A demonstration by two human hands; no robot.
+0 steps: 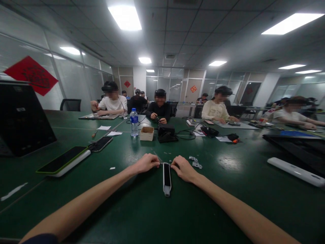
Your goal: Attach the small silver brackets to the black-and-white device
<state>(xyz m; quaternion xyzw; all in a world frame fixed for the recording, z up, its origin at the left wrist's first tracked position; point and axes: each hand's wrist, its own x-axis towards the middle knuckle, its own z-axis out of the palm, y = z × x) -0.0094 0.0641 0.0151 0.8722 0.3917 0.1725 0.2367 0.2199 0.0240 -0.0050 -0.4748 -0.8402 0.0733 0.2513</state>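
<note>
A slim white handheld device (167, 179) with a long black face lies on the green table in front of me, its narrow grey end towards me. My left hand (147, 163) is closed in a pinch by its far left corner. A thin, pale strip or tool (157, 157) sticks out beyond those fingertips; its kind is too blurred to tell. On the other side, my right hand (185, 168) has its fingers bent and pressed to the device's far right edge. Small metal brackets (196, 162) lie just right of that hand.
Farther back stand a water bottle (134, 122), a small open box (147, 134) and a black case (166, 133). Phones (63, 160) lie at left near a black screen (24, 118). At right is a long white casing (296, 171). Several people sit across the table.
</note>
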